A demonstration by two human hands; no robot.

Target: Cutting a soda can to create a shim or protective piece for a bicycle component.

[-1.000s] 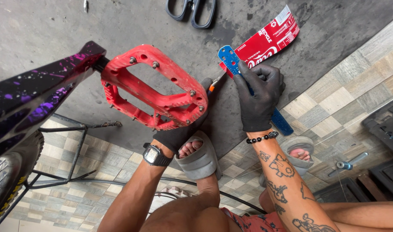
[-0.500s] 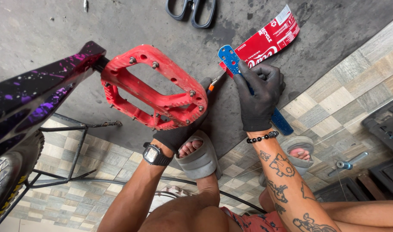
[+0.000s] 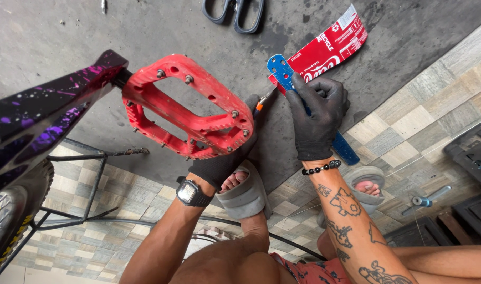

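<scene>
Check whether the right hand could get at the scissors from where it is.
Probably yes. The scissors lie on bare concrete beyond the right hand, with nothing between them. But that hand is pressing down the blue ruler on the red strip, so it would have to let go first.

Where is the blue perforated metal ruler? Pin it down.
In the head view, the blue perforated metal ruler lies right of centre on the grey concrete floor, pressed by the right hand across the flattened red can sheet.
</scene>
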